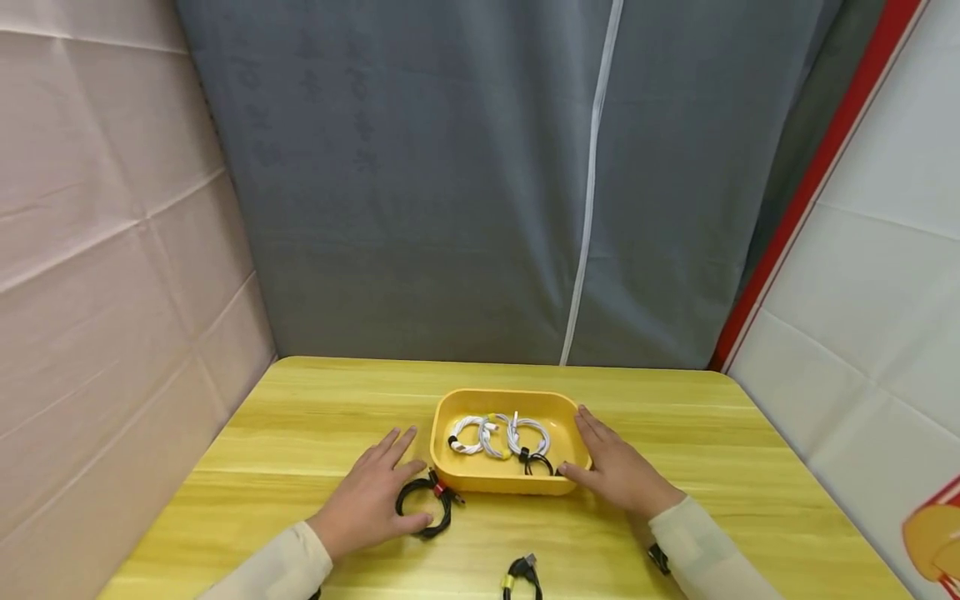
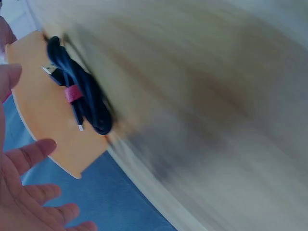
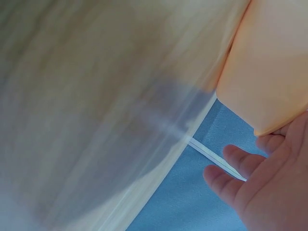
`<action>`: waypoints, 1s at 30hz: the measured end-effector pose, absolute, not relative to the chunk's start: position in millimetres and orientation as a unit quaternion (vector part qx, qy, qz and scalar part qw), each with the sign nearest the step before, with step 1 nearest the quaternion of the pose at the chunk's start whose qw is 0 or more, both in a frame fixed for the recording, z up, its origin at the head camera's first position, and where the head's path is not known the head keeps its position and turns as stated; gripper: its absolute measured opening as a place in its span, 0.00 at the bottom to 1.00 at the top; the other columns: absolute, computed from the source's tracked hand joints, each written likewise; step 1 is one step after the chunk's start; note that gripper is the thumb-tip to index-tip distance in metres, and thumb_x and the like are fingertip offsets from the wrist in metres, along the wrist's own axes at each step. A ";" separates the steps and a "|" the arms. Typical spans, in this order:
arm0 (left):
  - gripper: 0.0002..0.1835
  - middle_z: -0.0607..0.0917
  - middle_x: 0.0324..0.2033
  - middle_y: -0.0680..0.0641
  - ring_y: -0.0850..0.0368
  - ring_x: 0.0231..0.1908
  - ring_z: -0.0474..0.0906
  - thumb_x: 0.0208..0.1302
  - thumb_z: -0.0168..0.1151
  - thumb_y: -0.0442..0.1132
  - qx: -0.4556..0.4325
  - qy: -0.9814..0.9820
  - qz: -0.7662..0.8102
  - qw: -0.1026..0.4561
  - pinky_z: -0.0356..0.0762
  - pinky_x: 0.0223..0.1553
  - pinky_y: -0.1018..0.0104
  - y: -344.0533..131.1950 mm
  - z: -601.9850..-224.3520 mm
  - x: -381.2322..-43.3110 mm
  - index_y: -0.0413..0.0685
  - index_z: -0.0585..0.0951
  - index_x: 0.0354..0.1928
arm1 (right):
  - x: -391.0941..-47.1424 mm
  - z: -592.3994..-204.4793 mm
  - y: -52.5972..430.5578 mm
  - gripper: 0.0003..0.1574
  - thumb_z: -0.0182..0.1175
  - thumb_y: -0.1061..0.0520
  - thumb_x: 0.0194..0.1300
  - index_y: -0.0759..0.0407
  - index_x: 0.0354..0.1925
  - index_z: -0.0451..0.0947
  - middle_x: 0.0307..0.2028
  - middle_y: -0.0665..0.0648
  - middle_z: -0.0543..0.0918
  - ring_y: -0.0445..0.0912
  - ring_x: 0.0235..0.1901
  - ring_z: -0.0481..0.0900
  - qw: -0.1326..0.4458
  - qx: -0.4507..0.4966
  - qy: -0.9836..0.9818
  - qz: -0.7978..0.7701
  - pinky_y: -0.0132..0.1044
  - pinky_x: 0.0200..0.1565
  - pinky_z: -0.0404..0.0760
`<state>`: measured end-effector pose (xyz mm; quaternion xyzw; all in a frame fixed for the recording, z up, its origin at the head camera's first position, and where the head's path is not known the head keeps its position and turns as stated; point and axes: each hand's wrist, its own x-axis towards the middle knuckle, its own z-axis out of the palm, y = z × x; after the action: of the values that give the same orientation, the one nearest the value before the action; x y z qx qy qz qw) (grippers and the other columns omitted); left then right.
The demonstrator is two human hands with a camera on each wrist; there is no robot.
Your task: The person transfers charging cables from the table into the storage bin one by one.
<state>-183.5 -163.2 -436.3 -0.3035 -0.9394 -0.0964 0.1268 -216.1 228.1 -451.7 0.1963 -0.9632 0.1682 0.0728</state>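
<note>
A yellow tray (image 1: 510, 483) stands on the table, holding several coiled cables: white ones (image 1: 467, 450) on the left and right, a grey one between them with yellow ties, and a small black one (image 1: 540, 457) at the front. My right hand (image 1: 618, 467) rests at the tray's right end, thumb at the front corner, extended fingers along the side. Left of the tray, my left hand (image 1: 375, 500) is spread wide, thumb and index finger either side of a coiled black cable (image 2: 86, 91) with a red tie, which lies against the tray's front left corner.
Another black cable (image 1: 525, 570) with a yellow tie lies near the front of the wooden table (image 1: 300, 433). A grey curtain (image 1: 420, 183) hangs behind the table, with pale cloth walls at both sides. A small black object (image 1: 658, 558) sits by the right sleeve.
</note>
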 end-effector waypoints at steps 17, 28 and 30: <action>0.44 0.51 0.70 0.45 0.40 0.67 0.47 0.44 0.56 0.75 -0.341 -0.936 -0.079 0.021 0.53 0.62 0.44 -166.2 -452.0 -192.9 0.58 0.73 0.61 | -214.8 -449.6 228.3 0.56 0.51 0.30 0.60 0.61 0.71 0.45 0.71 0.57 0.47 0.55 0.67 0.53 0.069 0.198 -0.963 0.170 0.52 0.61 0.60; 0.42 0.75 0.57 0.52 0.43 0.64 0.58 0.45 0.59 0.71 -0.344 -0.935 -0.086 0.020 0.46 0.61 0.37 -166.0 -451.9 -189.2 0.55 0.73 0.60 | -213.5 -447.5 226.9 0.56 0.51 0.30 0.60 0.60 0.71 0.45 0.71 0.56 0.46 0.54 0.67 0.53 0.065 0.196 -0.963 0.174 0.51 0.61 0.60; 0.43 0.75 0.56 0.53 0.43 0.63 0.59 0.45 0.58 0.72 -0.345 -0.934 -0.085 0.018 0.46 0.61 0.36 -166.5 -451.2 -188.2 0.55 0.73 0.60 | -213.4 -447.6 226.9 0.56 0.51 0.30 0.60 0.61 0.71 0.45 0.71 0.57 0.46 0.54 0.67 0.53 0.062 0.195 -0.963 0.173 0.52 0.61 0.60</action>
<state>-188.2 -166.5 -451.2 -0.3453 -0.9345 -0.0852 0.0182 -213.4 226.9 -447.6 0.1950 -0.9634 0.1729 0.0623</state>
